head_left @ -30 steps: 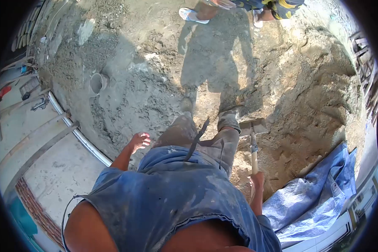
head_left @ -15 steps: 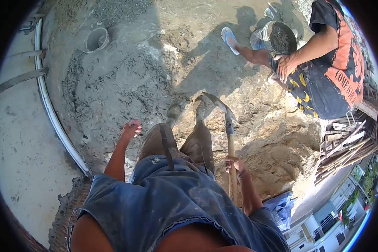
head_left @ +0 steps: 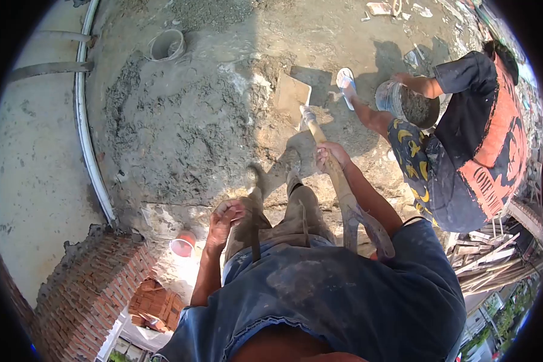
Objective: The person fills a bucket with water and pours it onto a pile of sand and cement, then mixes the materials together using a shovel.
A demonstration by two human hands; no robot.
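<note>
My right hand point(head_left: 332, 155) is wrapped round the wooden shaft of a shovel point(head_left: 342, 187). The shovel's forked handle end lies near my right hip, and its mud-coated blade point(head_left: 292, 93) is out ahead of my feet, over the wet mortar. In front of my left thigh is my left hand point(head_left: 228, 214), fingers loosely curled and apart, with nothing visible in it. Wet grey mortar point(head_left: 181, 133) spreads across the ground ahead and to the left.
A co-worker point(head_left: 464, 145) bends at the right, one arm reaching to a bucket of mortar point(head_left: 419, 108). Another bucket point(head_left: 167, 45) stands at the far left. A pipe point(head_left: 84, 127) runs along the left wall. Near the brickwork point(head_left: 96, 283) sits a small red pail point(head_left: 183, 244). Timber point(head_left: 489, 253) is piled right.
My right hand has raised the shovel and swung its blade forward over the mortar. My left hand has come in toward my thigh. The co-worker's arm now reaches to the bucket. My view has shifted.
</note>
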